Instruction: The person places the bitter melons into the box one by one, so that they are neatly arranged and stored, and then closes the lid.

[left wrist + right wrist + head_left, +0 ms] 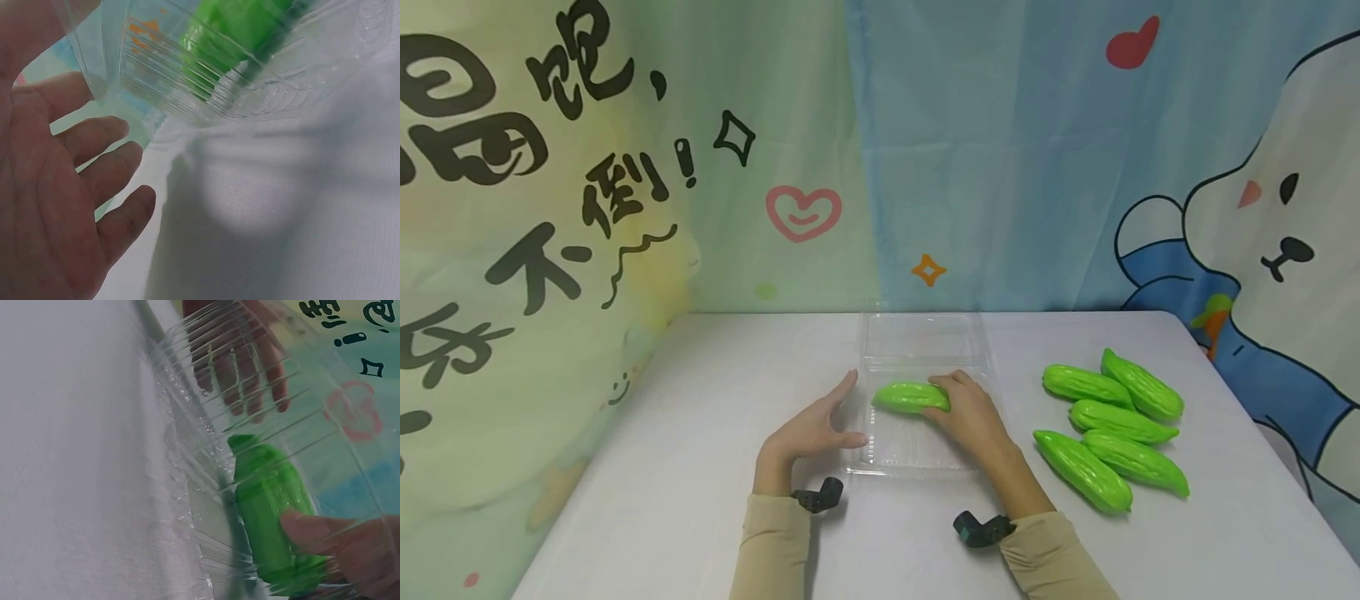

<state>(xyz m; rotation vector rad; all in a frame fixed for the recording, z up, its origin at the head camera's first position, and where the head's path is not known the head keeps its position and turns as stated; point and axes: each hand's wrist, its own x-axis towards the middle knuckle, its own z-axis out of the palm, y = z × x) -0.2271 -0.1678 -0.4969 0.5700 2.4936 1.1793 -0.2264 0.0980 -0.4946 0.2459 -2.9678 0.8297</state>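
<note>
right hand [972, 410] gripped bitter melon [910, 397] over clear tray [925, 454] | left hand [811, 431] flat, steadying tray wall | best lowered flat, lengthwise

Our left hand [808, 429] lies flat with fingers straight; our right hand [970, 408] reaches forward, fingers curled in a grip.

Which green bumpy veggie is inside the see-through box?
The bitter melon that the right hand grips is the one in the clear plastic box. The other five lie in a bunch on the table, right of the box.
</note>
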